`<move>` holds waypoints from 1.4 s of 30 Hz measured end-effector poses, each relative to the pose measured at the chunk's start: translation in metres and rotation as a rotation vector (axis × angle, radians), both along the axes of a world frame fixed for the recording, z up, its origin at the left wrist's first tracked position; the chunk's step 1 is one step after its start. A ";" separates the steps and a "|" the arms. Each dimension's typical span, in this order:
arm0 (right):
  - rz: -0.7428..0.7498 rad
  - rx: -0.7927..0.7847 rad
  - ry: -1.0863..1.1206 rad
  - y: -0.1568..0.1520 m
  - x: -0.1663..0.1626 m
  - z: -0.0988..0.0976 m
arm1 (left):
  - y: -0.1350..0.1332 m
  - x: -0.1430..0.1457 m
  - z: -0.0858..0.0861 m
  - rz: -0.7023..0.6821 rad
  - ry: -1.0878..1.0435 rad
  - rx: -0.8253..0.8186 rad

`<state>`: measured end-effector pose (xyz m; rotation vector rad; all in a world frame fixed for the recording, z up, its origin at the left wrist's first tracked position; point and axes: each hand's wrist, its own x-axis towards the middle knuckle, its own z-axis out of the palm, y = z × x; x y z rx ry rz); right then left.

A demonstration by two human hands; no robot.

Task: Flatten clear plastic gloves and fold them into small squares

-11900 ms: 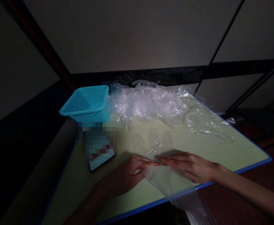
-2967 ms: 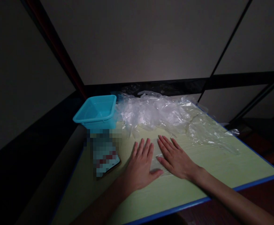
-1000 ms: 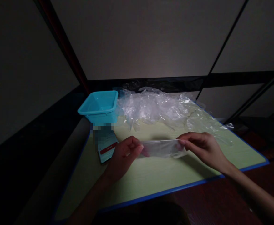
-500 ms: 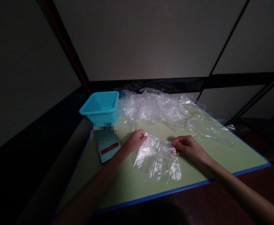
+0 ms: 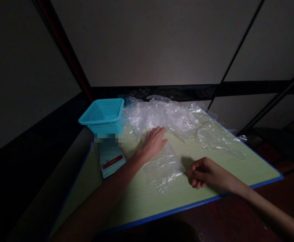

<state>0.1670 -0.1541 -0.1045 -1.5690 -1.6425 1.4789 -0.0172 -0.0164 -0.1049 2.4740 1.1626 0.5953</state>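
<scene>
A clear disposable plastic glove (image 5: 163, 168) lies spread on the green tabletop between my hands. My left hand (image 5: 155, 143) is open, palm down at the glove's far end, fingers stretched forward; whether it presses on the plastic I cannot tell. My right hand (image 5: 201, 173) is closed in a pinch at the glove's right edge, with the plastic drawn toward its fingertips. Beyond my left fingers is a heap of clear plastic gloves (image 5: 159, 112), crumpled over one another.
At the back left stands a turquoise plastic basket (image 5: 101, 114). A phone (image 5: 113, 164), partly blurred out, lies in front of it. More thin clear plastic (image 5: 217, 136) spreads along the right side. Blue edging (image 5: 187, 205) borders the table (image 5: 132, 205); cabinet panels rise behind.
My left hand has let go of the glove's upper corner and spread its fingers forward. The glove has gone from held up to lying flat. My right hand has moved slightly lower.
</scene>
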 end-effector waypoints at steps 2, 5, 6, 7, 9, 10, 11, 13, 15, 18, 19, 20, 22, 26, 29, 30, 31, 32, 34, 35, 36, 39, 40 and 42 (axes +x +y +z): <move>0.019 0.225 -0.145 0.003 0.011 0.008 | -0.009 -0.011 0.000 0.028 -0.053 0.041; 0.050 0.534 -0.324 0.018 0.022 0.017 | -0.027 -0.034 -0.002 0.051 -0.105 0.047; 0.089 0.604 -0.351 0.025 0.023 0.017 | -0.033 -0.041 -0.002 0.059 -0.115 0.047; 0.151 0.659 -0.371 0.033 0.022 0.017 | -0.039 -0.047 -0.003 0.063 -0.126 0.046; 0.328 0.719 -0.409 0.049 0.019 0.013 | -0.049 -0.054 -0.003 0.069 -0.148 0.048; 0.421 0.714 -0.435 0.057 0.016 0.010 | -0.051 -0.056 -0.004 0.067 -0.161 0.049; 0.498 0.695 -0.463 0.063 0.013 0.007 | -0.053 -0.058 -0.004 0.063 -0.176 0.048; 0.598 0.646 -0.514 0.073 0.009 0.000 | -0.052 -0.060 -0.006 0.051 -0.206 0.046; 0.632 0.616 -0.551 0.079 0.008 -0.005 | -0.049 -0.063 -0.009 0.046 -0.253 0.023; 0.602 0.602 -0.584 0.081 0.011 -0.011 | -0.044 -0.070 -0.013 0.056 -0.334 -0.069; 0.583 0.599 -0.591 0.081 0.012 -0.013 | -0.043 -0.072 -0.014 0.065 -0.347 -0.098; 0.567 0.597 -0.594 0.081 0.013 -0.013 | -0.042 -0.073 -0.015 0.073 -0.350 -0.118; 0.548 0.592 -0.591 0.080 0.013 -0.014 | -0.041 -0.075 -0.015 0.089 -0.337 -0.128; 0.552 0.578 -0.570 0.080 0.012 -0.015 | -0.041 -0.076 -0.014 0.105 -0.309 -0.128; 0.562 0.579 -0.569 0.079 0.011 -0.016 | -0.041 -0.077 -0.015 0.106 -0.273 -0.119; 0.560 0.581 -0.570 0.079 0.011 -0.016 | -0.041 -0.077 -0.015 0.104 -0.264 -0.117; 0.555 0.582 -0.573 0.079 0.010 -0.016 | -0.041 -0.078 -0.016 0.103 -0.259 -0.116; 0.549 0.582 -0.576 0.079 0.010 -0.017 | -0.040 -0.078 -0.016 0.104 -0.255 -0.114; 0.541 0.578 -0.583 0.078 0.010 -0.017 | -0.041 -0.078 -0.016 0.110 -0.247 -0.108; 0.539 0.579 -0.584 0.078 0.010 -0.017 | -0.041 -0.077 -0.015 0.113 -0.242 -0.105; 0.538 0.584 -0.583 0.078 0.011 -0.018 | -0.041 -0.077 -0.015 0.116 -0.237 -0.104; 0.530 0.604 -0.568 0.078 0.012 -0.018 | -0.040 -0.076 -0.014 0.122 -0.225 -0.105; 0.527 0.609 -0.565 0.078 0.012 -0.019 | -0.040 -0.076 -0.014 0.124 -0.222 -0.104; 0.524 0.611 -0.564 0.078 0.013 -0.020 | -0.040 -0.076 -0.015 0.129 -0.216 -0.105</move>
